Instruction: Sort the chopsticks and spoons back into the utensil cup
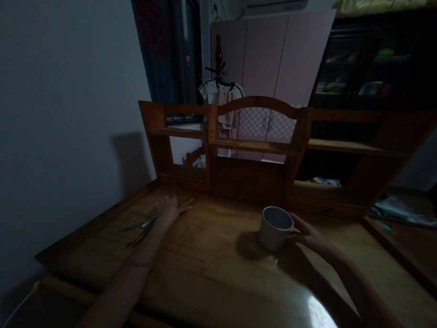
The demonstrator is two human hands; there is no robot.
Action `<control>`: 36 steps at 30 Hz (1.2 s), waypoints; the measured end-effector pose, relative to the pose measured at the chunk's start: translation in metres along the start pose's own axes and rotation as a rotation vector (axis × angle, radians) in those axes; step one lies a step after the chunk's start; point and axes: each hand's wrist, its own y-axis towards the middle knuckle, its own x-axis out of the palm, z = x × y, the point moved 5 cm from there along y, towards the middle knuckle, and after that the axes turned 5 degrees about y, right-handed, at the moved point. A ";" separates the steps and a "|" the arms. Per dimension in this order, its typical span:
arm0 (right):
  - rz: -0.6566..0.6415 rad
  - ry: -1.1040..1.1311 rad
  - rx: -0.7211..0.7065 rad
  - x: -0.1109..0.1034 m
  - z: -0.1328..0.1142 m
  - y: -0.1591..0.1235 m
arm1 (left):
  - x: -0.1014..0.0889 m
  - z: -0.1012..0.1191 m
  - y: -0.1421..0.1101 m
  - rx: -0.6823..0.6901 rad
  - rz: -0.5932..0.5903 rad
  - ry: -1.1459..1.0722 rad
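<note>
On the left of the desk, my left hand [167,211] lies over a bundle of thin, straw-coloured stalks [186,204]. Its fingers are blurred, so whether they grip the stalks is unclear. Beside that hand, a pair of scissors [144,224] rests with its blades pointing left. My right hand [307,235] holds the right side of a round grey pot [273,237], with fingers and thumb spread around its wall. The pot stands upright on the desk. Small light specks show inside it, too dim to name.
A wooden desk [208,259] with a glossy top spreads before me. A wooden shelf unit [255,145] rises along its back edge. A white wall [72,130] borders the left side. Behind stand pink cupboards [265,60] and hanging clothes [226,104].
</note>
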 end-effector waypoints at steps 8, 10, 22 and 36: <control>0.002 -0.014 -0.023 0.034 -0.009 -0.003 | 0.008 0.008 0.005 -0.051 0.052 0.069; 0.032 -0.015 -0.062 0.049 -0.011 0.011 | 0.011 0.009 0.007 -0.057 0.062 0.061; 0.078 -0.008 -0.182 0.214 -0.042 0.152 | 0.012 0.009 0.006 -0.038 0.141 0.063; 0.290 -0.170 -0.240 0.254 -0.046 0.183 | 0.004 0.016 0.008 -0.022 0.272 -0.002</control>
